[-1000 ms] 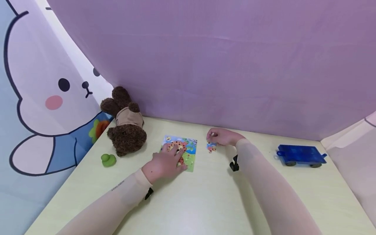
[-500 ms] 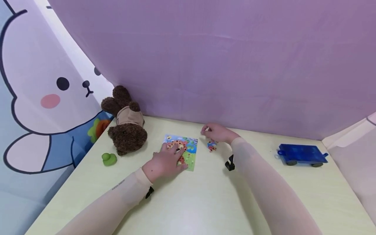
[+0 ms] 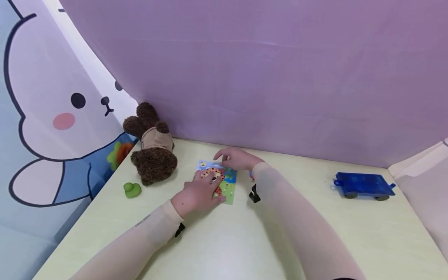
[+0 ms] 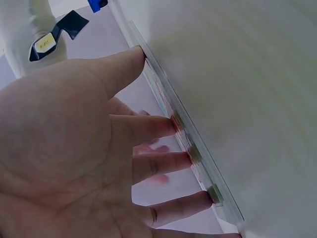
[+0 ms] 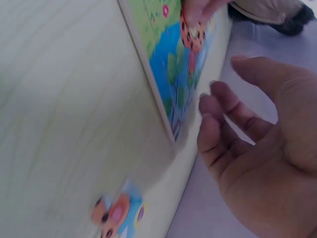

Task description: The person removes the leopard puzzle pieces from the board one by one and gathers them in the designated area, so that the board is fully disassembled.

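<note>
A flat jigsaw puzzle board with a spotted leopard cartoon on blue and green lies on the table. My left hand rests on it with spread, straight fingers. In the left wrist view those fingertips press the board's face near its thin edge. My right hand hovers over the board's far right corner. Its fingers are loosely bent, with nothing between them in the right wrist view. A loose puzzle piece lies on the table beside the board, mostly hidden by the right wrist in the head view.
A brown plush toy lies at the back left, with a small green toy in front of it. At the right stands a blue toy wagon. A purple cloth hangs behind the table's back edge.
My right hand has moved left, away from the loose piece and over the board's far corner. The piece stays on the table. My left hand stays on the board.
</note>
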`<control>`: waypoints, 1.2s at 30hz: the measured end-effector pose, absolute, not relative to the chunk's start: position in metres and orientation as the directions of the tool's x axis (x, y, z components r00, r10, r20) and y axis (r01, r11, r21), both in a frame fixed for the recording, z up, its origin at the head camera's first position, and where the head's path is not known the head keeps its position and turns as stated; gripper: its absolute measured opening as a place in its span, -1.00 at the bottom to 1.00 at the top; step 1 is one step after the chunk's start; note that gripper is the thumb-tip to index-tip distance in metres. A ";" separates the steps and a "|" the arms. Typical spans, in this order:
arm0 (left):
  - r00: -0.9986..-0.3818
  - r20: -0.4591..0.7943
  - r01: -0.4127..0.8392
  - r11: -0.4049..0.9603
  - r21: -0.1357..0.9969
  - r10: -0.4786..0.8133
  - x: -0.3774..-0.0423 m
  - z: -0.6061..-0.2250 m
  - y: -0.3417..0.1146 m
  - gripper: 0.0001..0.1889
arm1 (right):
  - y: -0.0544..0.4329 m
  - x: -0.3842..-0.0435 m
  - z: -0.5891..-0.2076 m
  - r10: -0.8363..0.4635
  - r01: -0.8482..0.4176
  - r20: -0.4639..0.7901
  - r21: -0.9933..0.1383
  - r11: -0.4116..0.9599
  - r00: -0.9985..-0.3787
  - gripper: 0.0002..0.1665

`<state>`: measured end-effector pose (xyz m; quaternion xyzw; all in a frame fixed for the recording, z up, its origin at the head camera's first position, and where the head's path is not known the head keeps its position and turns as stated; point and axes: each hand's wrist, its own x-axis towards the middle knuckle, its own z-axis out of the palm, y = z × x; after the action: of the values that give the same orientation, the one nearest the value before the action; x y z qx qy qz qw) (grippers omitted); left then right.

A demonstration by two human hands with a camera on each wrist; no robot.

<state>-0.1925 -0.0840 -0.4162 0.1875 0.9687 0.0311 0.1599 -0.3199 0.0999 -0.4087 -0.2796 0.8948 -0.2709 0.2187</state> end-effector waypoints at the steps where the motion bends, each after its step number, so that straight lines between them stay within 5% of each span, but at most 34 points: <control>1: -0.878 -0.294 0.356 0.927 0.123 0.376 -0.192 -0.416 -0.084 -0.20 | 0.096 -0.320 -0.409 -0.630 -0.395 -0.254 -0.595 0.700 -0.734 -0.58; 28: -0.878 -0.295 0.361 0.926 0.109 0.376 -0.191 -0.416 -0.082 -0.18 | 0.087 -0.319 -0.415 -0.631 -0.437 -0.271 -0.525 0.730 -0.727 -0.64; 36: -0.877 -0.299 0.360 0.927 0.108 0.375 -0.191 -0.416 -0.083 -0.18 | 0.078 -0.316 -0.413 -0.648 -0.563 -0.234 -0.340 0.753 -0.725 -0.63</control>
<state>-0.1910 -0.0833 -0.4162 0.1897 0.9685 0.0248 0.1592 -0.3161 0.0776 -0.4132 -0.3290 0.9204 -0.1235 0.1715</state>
